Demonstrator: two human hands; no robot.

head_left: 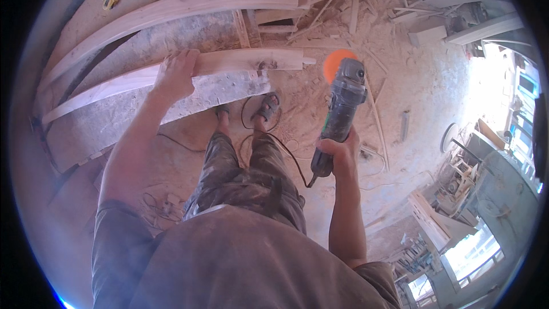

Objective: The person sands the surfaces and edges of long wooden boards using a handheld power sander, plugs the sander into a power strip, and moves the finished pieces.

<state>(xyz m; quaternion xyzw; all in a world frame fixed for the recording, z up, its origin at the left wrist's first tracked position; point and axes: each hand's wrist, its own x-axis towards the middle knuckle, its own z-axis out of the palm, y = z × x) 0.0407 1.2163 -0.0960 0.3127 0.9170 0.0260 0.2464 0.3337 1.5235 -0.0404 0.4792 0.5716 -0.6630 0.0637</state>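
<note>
The left hand (pixel 174 74) grips the curved wooden plank (pixel 229 64) lying on the desk (pixel 114 120); the right hand (pixel 337 151) clenches an angle grinder (pixel 342 106), held clear, sanding apparently not yet underway.

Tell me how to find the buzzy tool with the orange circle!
Start at the long pale wooden plank that the left hand grips on the dusty workbench. Go right, off the plank's end, to the right hand. It holds the grinder, grey-black with a trailing cord; nothing else here carries a bright orange disc.
</note>
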